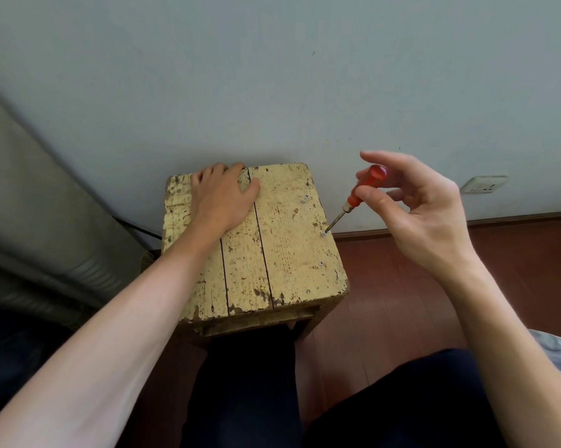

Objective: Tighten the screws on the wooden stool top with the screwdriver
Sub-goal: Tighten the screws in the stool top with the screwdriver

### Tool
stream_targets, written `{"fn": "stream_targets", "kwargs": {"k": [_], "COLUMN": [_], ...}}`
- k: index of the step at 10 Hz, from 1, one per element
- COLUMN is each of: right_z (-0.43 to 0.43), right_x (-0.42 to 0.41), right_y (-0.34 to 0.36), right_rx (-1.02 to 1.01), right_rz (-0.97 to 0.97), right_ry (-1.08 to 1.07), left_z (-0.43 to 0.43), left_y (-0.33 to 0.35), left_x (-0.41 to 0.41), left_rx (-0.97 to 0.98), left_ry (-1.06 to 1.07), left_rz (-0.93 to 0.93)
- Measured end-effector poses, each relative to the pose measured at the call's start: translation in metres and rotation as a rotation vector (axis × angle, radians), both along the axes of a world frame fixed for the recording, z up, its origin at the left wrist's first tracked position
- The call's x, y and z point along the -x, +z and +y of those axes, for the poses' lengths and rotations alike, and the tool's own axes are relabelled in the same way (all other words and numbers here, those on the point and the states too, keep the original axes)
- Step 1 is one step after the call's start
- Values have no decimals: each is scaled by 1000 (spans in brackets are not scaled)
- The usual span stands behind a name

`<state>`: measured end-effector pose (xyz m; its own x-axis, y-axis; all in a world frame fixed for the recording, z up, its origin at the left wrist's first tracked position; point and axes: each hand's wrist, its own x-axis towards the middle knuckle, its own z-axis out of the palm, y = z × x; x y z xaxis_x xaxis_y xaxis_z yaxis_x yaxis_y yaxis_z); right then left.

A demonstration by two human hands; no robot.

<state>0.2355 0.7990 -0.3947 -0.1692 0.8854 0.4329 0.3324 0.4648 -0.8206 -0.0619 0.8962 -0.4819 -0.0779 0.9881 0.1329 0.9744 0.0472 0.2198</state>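
Note:
A wooden stool (pixel 282 253) with a worn yellow plank top stands between my knees. Three screws sit along its right edge: a far screw (pixel 304 199) sticking up, a middle screw (pixel 323 234), and a near screw (pixel 321 263). My right hand (pixel 428 215) holds a red-handled screwdriver (pixel 363 185) by the fingertips, tilted, with the tip resting in the middle screw. My left hand (pixel 222 195) lies flat on the far left of the stool top, fingers over the back edge.
A pale wall (pixel 272 76) rises right behind the stool, with a socket plate (pixel 483 184) low on the right. Red-brown floorboards (pixel 402 302) lie to the right. Grey fabric (pixel 30 189) and a dark cable are on the left. My dark-trousered legs are below.

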Motion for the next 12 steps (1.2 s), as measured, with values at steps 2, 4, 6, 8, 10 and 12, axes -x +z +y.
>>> {"fn": "stream_targets", "kwargs": {"k": [2,4,6,8,10,12], "right_z": [0,-3,-4,-5,-6,-5], "right_x": [3,-5,-5,5,0,-7], "right_y": [-2,1,1,-4,1,8], "right_rx": [-13,29,41,6,7,125], "right_rz": [-8,5,12,21,-25,65], "right_ry": [-49,79,73,-37,-1,149], "left_z": [0,0,0,0,0,-1], "left_y": [1,1,1,0,1,1], "left_x": [0,0,0,0,0,0], "left_rx": [2,1,-9,-9,-15,-9], "left_ry": [1,-1,-3,-2,-1,0], "left_rz": [-5,-9,-9,-6,-9,-7]}}
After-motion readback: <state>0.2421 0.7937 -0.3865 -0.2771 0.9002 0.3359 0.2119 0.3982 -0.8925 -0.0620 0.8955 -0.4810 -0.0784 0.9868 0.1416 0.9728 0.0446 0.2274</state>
